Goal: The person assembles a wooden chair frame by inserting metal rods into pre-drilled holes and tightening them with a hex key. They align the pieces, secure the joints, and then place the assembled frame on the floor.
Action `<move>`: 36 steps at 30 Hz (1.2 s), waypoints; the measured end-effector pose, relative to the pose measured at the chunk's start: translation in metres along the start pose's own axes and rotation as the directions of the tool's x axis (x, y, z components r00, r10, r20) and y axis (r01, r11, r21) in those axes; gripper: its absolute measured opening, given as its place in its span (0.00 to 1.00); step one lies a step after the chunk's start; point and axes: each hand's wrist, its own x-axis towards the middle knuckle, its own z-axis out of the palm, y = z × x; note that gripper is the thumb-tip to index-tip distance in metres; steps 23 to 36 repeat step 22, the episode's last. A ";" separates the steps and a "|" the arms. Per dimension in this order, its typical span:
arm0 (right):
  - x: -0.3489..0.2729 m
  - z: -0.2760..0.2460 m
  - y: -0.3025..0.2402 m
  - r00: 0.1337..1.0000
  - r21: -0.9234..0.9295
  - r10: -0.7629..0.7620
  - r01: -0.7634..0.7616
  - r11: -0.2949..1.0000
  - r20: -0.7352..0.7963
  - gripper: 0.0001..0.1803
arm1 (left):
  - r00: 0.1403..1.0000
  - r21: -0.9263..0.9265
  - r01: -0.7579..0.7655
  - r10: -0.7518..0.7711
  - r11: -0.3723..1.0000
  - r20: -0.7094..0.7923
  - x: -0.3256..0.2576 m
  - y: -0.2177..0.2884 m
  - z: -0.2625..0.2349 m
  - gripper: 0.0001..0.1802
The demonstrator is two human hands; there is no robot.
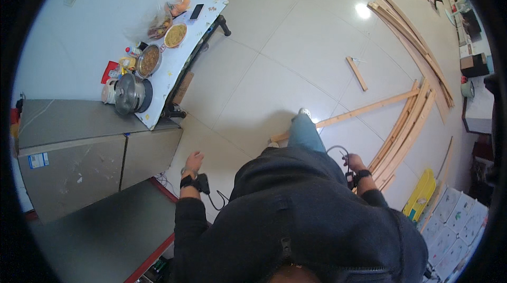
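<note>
My left hand (195, 161) hangs low at my side over the tiled floor, its fingers loosely apart and nothing in them. A black strap with a small dark device (200, 182) is on that wrist, and a black cable (217, 202) loops from it. On the other side, my right hand (356, 162) also hangs free, with slightly spread fingers and no object in its grasp. A dark cable (336, 147) curves beside its fingers toward the strap (362, 174) on that wrist. Long wooden strips (404, 127) lie on the floor nearest this hand.
A white table (211, 6) at left bears a lidded pot (127, 94), bowls of food and a phone (197, 11). Near it stands a grey cabinet (74, 175). One plank (364, 109) crosses the floor by my foot; more strips (417, 43) lie farther right. White drawers (457, 219) stand at lower right.
</note>
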 end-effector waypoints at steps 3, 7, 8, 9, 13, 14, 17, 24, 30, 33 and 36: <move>0.019 -0.006 0.030 0.997 0.127 0.058 -0.051 0.991 -0.047 0.18 | 0.966 0.125 -0.145 0.113 0.982 0.231 0.018 0.142 0.034 0.31; 0.029 -0.007 0.088 0.984 0.443 0.178 -0.147 0.884 -0.029 0.17 | 0.867 0.315 -0.388 0.226 0.866 0.445 0.028 0.286 0.063 0.29; 0.034 -0.006 0.099 0.945 0.514 0.325 -0.296 0.805 0.036 0.17 | 0.885 0.321 -0.361 0.214 0.875 0.413 0.035 0.311 0.055 0.29; 0.033 0.002 0.107 0.914 0.617 0.395 -0.365 0.697 0.094 0.18 | 0.897 0.310 -0.342 0.210 0.887 0.389 0.039 0.328 0.050 0.29; 0.029 -0.019 0.114 0.845 0.638 0.491 -0.500 0.585 0.212 0.18 | 0.937 0.392 -0.280 0.162 0.876 0.309 0.060 0.354 0.014 0.30; 0.033 -0.033 0.102 0.813 0.600 0.543 -0.547 0.584 0.211 0.17 | 0.936 0.435 -0.277 0.137 0.857 0.326 0.072 0.357 0.000 0.31; 0.046 -0.077 0.043 0.898 0.421 0.439 -0.407 0.810 0.024 0.16 | 0.953 0.567 -0.250 0.094 0.785 0.290 0.132 0.362 -0.041 0.33; 0.057 -0.085 -0.098 0.822 0.718 0.570 -0.398 0.571 0.002 0.15 | 0.977 0.348 -0.059 0.126 0.936 -0.174 0.320 0.377 -0.102 0.38; 0.057 -0.085 -0.098 0.822 0.718 0.570 -0.398 0.571 0.002 0.15 | 0.977 0.348 -0.059 0.126 0.936 -0.174 0.320 0.377 -0.102 0.38; 0.057 -0.085 -0.098 0.822 0.718 0.570 -0.398 0.571 0.002 0.15 | 0.977 0.348 -0.059 0.126 0.936 -0.174 0.320 0.377 -0.102 0.38; 0.057 -0.085 -0.098 0.822 0.718 0.570 -0.398 0.571 0.002 0.15 | 0.977 0.348 -0.059 0.126 0.936 -0.174 0.320 0.377 -0.102 0.38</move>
